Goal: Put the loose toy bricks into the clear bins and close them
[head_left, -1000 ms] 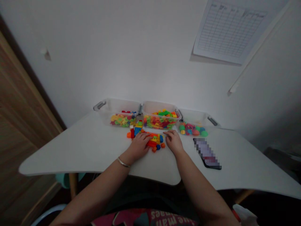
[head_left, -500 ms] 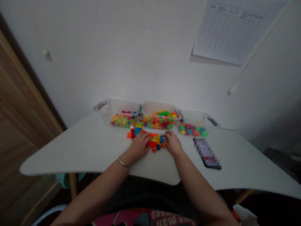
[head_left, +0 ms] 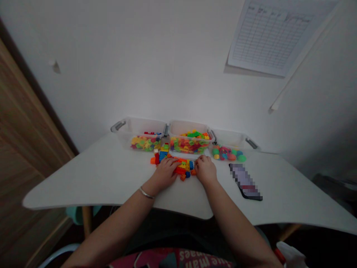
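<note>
One head-worn view looks forward and down from the table's [head_left: 92,182] near side, past the left hand [head_left: 166,172] and right hand [head_left: 206,170] (both mid-distance), to the far wall [head_left: 145,74].

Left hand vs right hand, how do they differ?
- Fingers: the left hand stretches them over the bricks; the right hand has them bent at the bricks' right end.
- Wrist: the left wears a bangle; the right is bare.
- Place: the right hand is nearer the phone, the left hand farther off.
Shared: both are backs up, at the bricks. Whether either grips a brick isn't clear.
</note>
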The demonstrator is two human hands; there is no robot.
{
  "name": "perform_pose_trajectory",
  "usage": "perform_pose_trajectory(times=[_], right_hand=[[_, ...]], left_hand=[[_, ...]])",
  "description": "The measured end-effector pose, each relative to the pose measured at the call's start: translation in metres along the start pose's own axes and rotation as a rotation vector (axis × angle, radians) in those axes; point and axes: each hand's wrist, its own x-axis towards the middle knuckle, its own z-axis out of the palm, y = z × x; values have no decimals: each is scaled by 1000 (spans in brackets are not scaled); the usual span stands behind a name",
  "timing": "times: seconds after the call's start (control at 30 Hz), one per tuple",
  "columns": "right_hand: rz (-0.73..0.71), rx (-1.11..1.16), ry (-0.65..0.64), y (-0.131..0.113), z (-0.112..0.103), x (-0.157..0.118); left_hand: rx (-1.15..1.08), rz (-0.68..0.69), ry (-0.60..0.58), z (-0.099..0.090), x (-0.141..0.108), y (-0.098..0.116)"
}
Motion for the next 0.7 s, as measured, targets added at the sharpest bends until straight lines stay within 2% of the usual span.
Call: perform_pose_trajectory(times=[0.17, 0.37, 0.53, 0.7], right_hand=[[5, 161, -63, 9, 14, 4], [6, 428, 25, 23, 31, 7], [19, 622, 246, 28, 24, 7], [139, 666, 657, 39, -6, 13]], left_hand=[[-11, -7, -4, -1, 0, 0], [-10, -18, -29, -5, 1, 3], [-8, -24, -37, -6, 0, 3], [1, -32, -75, -8, 0, 4]])
